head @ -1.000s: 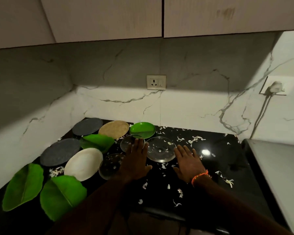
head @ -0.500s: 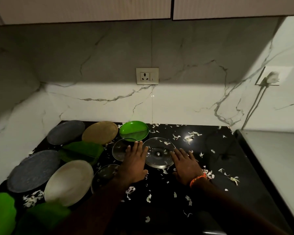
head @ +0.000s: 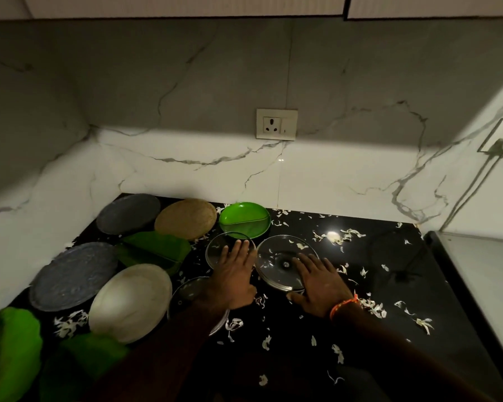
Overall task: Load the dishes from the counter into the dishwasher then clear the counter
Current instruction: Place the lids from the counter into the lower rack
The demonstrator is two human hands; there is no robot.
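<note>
Several dishes lie on the black counter. My left hand lies flat, fingers straight, its fingertips on a small clear glass plate. My right hand lies flat with its fingers over the right part of a larger clear glass plate. A third glass plate shows partly under my left wrist. Behind stand a round green divided plate, a tan plate and a grey plate. At the left lie another grey plate, a white plate and green leaf-shaped plates.
White scraps are scattered over the counter. More green leaf plates sit at the front left corner. A socket is on the marble back wall, a plugged cable on the right wall. A white appliance top borders the counter's right side.
The camera has tilted down and swung left, so the dishes sit more central. My right hand slid forward onto the large glass plate; my left hand stays on the small one.
</note>
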